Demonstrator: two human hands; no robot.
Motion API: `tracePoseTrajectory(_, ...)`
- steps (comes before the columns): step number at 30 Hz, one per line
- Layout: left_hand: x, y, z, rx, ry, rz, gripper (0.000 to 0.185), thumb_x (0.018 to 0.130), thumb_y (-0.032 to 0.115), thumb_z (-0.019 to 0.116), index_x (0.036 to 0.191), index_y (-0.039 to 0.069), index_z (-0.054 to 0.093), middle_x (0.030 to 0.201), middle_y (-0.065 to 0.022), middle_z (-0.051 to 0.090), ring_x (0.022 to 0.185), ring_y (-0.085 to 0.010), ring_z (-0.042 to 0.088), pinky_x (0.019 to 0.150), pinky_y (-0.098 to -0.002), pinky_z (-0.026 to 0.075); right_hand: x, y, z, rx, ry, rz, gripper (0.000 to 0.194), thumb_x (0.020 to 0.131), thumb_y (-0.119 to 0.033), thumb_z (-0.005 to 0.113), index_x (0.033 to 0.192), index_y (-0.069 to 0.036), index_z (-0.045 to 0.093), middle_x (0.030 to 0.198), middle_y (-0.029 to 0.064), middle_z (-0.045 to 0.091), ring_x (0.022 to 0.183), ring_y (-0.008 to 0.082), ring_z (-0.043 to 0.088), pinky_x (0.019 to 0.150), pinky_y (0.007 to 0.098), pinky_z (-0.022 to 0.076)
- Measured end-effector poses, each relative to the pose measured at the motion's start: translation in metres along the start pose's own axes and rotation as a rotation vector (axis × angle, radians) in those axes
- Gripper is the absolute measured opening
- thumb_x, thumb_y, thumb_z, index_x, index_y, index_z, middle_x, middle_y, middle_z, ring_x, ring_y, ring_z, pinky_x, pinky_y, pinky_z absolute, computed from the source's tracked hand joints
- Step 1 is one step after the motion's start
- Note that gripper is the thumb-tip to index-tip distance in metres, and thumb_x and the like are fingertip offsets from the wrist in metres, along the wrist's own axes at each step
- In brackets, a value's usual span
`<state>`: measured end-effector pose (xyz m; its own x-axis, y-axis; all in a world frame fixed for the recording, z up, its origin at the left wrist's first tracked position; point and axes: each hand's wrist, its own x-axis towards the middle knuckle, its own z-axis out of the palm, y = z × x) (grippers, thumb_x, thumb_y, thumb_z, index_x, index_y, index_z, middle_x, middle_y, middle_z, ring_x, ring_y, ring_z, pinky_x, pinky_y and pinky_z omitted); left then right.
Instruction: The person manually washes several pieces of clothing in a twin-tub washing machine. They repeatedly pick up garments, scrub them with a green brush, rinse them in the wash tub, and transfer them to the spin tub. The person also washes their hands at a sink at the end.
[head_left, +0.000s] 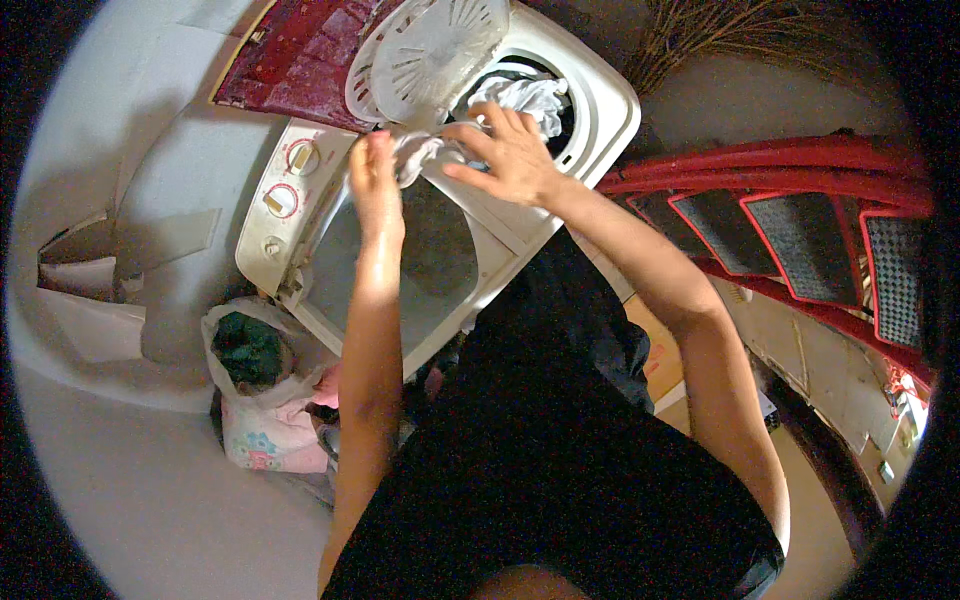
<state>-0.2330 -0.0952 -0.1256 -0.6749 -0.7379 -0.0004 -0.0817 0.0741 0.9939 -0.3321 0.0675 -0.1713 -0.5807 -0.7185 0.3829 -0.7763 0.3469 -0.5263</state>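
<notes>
Over a twin-tub washing machine (517, 225), my left hand (376, 184) grips a twisted white cloth (415, 156). My right hand (514, 159) is beside the cloth's other end with fingers apart; its palm side is hidden. Just past it, a bunched white garment (529, 97) lies with darker laundry in the round spin tub, whose rim (581, 112) is uncovered. Below my hands is the wash tub (442, 255), where greyish water seems to stand. A slotted translucent inner lid (442, 60) is raised at the far side.
Control knobs (303, 157) line the machine's left panel. A dark red lid (300, 67) stands raised behind it. On the floor at left is a plastic bag (259, 375) with dark green fabric. A red-framed rack (802, 240) runs along the right, below dry twigs (705, 37).
</notes>
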Motion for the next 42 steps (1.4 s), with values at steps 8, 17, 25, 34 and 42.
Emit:
tracePoseTrajectory(8,-0.005,-0.046,0.055,0.525,-0.319,0.193,0.020,0.084,0.004,0.057,0.104,0.003,0.060,0.099,-0.0124,0.061,0.087,-0.0222,0.060,0.076,-0.0305,0.047,0.017,0.107,0.001,-0.236,-0.044,0.270,0.045,0.074,-0.024,0.064,0.116,-0.012,0.054,0.096,0.0159,0.064,0.089,0.0322,0.060,0.082,0.0441,0.0464)
tracePoseTrajectory(17,0.031,-0.087,0.094,1.318,-0.655,0.395,0.065,0.073,0.017,0.069,0.129,0.001,0.040,0.132,-0.0223,0.040,0.120,-0.0361,0.042,0.096,-0.0421,0.038,0.016,0.038,-0.042,-0.091,-0.910,0.394,0.038,0.083,-0.024,0.056,0.120,-0.014,0.056,0.128,0.0172,0.042,0.121,0.0353,0.040,0.098,0.0414,0.0399)
tracePoseTrajectory(25,0.026,-0.121,0.101,1.318,-0.732,0.324,0.103,0.060,0.017,0.077,0.132,-0.018,0.012,0.134,-0.0403,0.020,0.123,-0.0498,0.033,0.098,-0.0454,0.037,0.020,0.102,0.013,-0.561,-1.004,0.421,0.090,0.069,-0.020,0.075,0.140,0.000,0.022,0.132,0.0254,0.036,0.106,0.0372,0.053,0.077,0.0334,0.0540)
tracePoseTrajectory(34,0.014,-0.163,0.152,1.205,-0.272,0.119,0.059,0.085,0.008,0.047,0.137,-0.006,0.023,0.140,-0.0309,0.020,0.118,-0.0461,0.039,0.090,-0.0504,0.042,-0.001,0.139,0.092,-0.356,-0.860,0.758,0.047,0.090,-0.023,0.045,0.126,0.007,0.036,0.097,0.0196,0.061,0.091,0.0326,0.063,0.068,0.0376,0.0544)
tracePoseTrajectory(42,0.020,-0.151,0.147,1.296,-0.084,0.255,0.051,0.084,0.011,0.049,0.132,-0.001,0.037,0.130,-0.0234,0.040,0.115,-0.0398,0.044,0.093,-0.0468,0.041,0.021,0.126,0.053,-0.322,-0.722,0.567,0.047,0.086,-0.024,0.052,0.121,0.006,0.045,0.095,0.0184,0.057,0.091,0.0311,0.059,0.077,0.0410,0.0498)
